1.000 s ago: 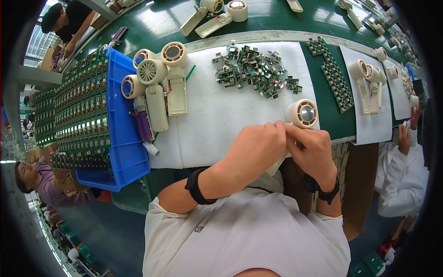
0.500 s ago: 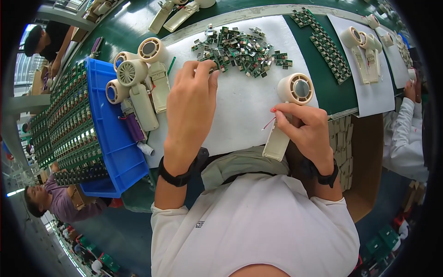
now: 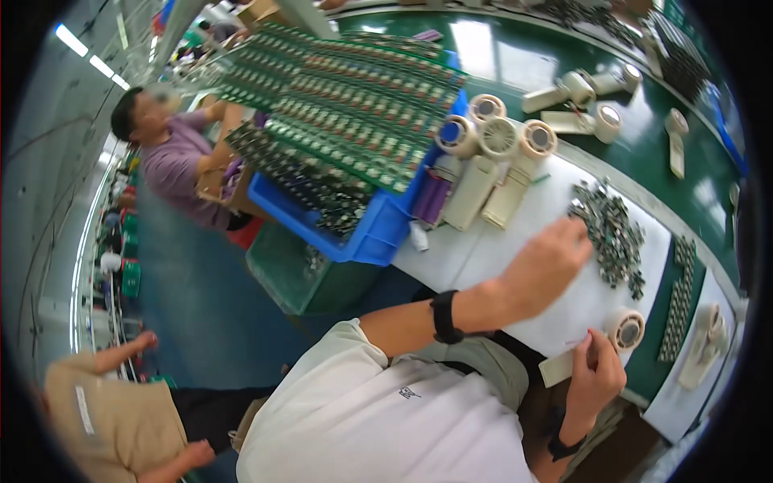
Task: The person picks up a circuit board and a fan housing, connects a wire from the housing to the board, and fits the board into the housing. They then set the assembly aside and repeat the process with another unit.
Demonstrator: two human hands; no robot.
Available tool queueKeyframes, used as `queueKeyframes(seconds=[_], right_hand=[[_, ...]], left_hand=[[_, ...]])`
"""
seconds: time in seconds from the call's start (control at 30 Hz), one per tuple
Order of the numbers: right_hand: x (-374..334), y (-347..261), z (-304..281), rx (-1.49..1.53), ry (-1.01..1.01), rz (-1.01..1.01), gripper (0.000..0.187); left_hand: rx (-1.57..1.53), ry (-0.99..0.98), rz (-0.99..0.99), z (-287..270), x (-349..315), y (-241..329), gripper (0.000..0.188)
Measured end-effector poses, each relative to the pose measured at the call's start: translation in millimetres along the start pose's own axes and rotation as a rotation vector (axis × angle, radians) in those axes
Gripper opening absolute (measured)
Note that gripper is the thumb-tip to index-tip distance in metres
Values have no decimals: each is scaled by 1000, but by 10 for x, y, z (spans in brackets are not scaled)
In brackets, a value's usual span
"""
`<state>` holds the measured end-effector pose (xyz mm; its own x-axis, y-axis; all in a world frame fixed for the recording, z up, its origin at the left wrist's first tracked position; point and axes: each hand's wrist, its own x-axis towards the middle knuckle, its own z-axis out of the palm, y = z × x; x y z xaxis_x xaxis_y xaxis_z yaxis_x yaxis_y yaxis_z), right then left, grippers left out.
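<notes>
My left hand (image 3: 546, 270) reaches over the white sheet (image 3: 475, 274) to the near side of a pile of small green circuit boards (image 3: 608, 229). Its fingers are bent together; whatever is between the fingertips is hidden. Lower right, my right hand (image 3: 597, 372) is closed around a cream handheld fan (image 3: 555, 369) with its handle shell open. The fan's round head (image 3: 627, 328) sticks out beyond the fingers. Thin red wire shows at the thumb and index finger. Several more cream fans (image 3: 499, 138) lie at the sheet's left end, one beside a purple battery cell (image 3: 433, 197).
Stacked circuit-board panels (image 3: 346, 97) fill a blue bin (image 3: 378, 233) left of the sheet, above a green bin (image 3: 298, 278). Further fans (image 3: 576, 121) lie on the green tabletop. A board strip (image 3: 678, 298) lies at right. Two people (image 3: 181, 165) (image 3: 113, 410) are at left.
The view has swung left, so more of the blue bin and the people shows. My left hand remains by the board pile, and my right hand still grips the fan.
</notes>
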<state>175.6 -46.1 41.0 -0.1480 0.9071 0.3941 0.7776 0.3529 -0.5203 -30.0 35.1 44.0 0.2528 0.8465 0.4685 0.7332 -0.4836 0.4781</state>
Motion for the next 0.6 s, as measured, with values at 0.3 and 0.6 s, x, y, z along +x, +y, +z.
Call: queueKeyframes(seconds=[0.3,0.6], right_hand=[[-30,178,71,-52,30,-73,9],[76,-77,69,155,68,16,8]], left_hand=[[139,-230,295,-23,-532,184,22],[-436,-350,9,-166,-399,121,23]])
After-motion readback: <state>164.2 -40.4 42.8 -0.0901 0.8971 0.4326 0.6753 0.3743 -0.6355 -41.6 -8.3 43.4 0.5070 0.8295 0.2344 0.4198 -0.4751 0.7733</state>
